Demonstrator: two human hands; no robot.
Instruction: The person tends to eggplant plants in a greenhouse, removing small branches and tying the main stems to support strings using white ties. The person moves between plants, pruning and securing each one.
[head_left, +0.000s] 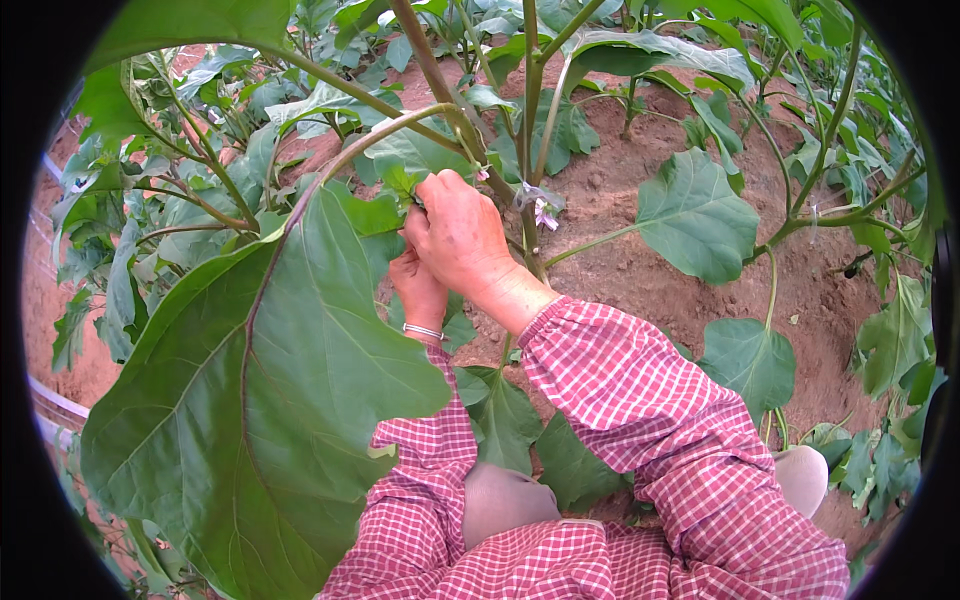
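Note:
My right hand (469, 236) is bent over a small green shoot (403, 180) on an eggplant plant, its fingertips hidden behind the hand. Just below and partly behind it is my left hand (417, 285), with a metal bracelet (424, 330) on the wrist; its fingers are close to the right ones and mostly covered. A large eggplant leaf (262, 375) hangs in front of the left forearm. Close to the right of my hands stand the plant's stems (529, 150), with pale purple flowers (545, 214) on them.
Bare reddish soil (600, 262) slopes around the plant. A broad leaf (697, 217) and a lower leaf (750, 364) spread at the right. More eggplant plants (210, 172) grow at the left, beyond them a pale pipe or strip (56, 401). My knee (502, 502) is below.

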